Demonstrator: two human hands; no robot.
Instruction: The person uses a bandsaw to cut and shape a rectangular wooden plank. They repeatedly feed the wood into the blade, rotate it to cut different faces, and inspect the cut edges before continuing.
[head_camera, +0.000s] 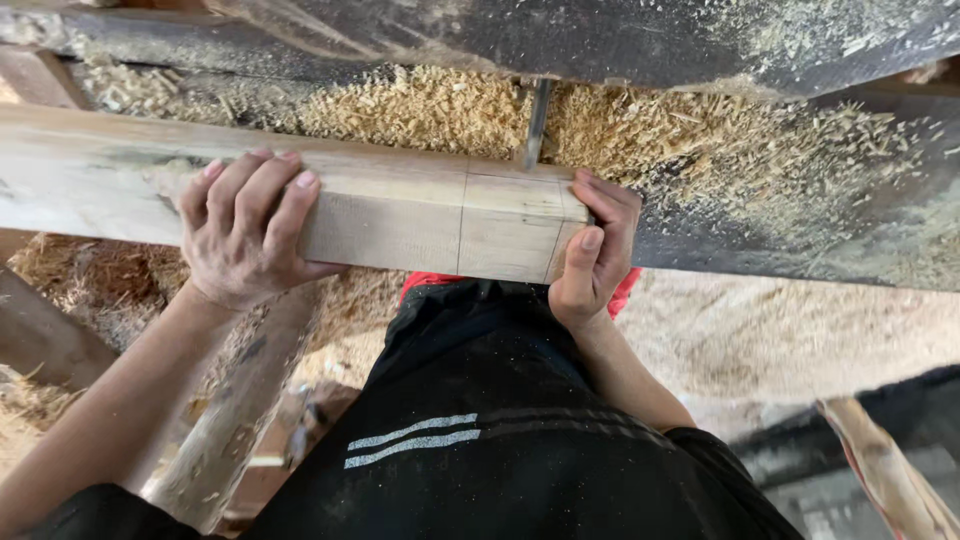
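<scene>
A long squared wooden beam lies across the view, with pencil lines drawn near its right end. My left hand grips the beam over its top edge, left of the middle. Around the beam's right end wraps my right hand, thumb on the near face. A thin vertical saw blade stands just behind the beam's far edge near that end, touching or almost touching the wood.
A dark machine table covered in sawdust and wood chips lies behind and to the right. Rough logs and wood scraps sit low on the left. My dark trousers fill the bottom centre.
</scene>
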